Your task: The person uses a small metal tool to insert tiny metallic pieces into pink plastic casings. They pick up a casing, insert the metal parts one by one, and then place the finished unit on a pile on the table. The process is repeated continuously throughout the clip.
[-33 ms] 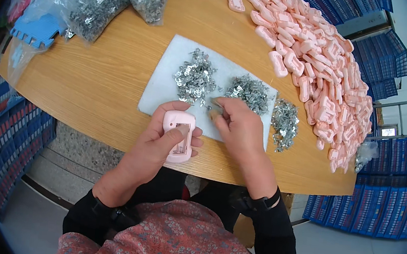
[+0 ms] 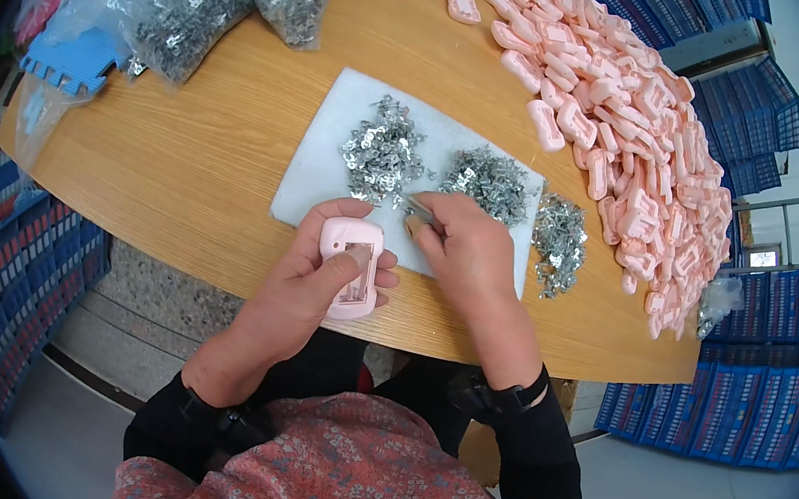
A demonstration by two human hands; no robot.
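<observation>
Pink casing (image 2: 356, 232) in left hand (image 2: 297, 282), long axis near-to-far.

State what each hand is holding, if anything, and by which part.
The left hand grips a pink plastic casing by its left side, thumb across the window, fingers behind. Whether the right hand, at the metal pieces, pinches one cannot be told.

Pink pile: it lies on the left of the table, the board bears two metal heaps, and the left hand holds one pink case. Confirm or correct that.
Wrong side: the pink pile lies on the right of the table, as the head view shows. The board does bear two metal heaps, and the left hand holds one pink case.
</observation>
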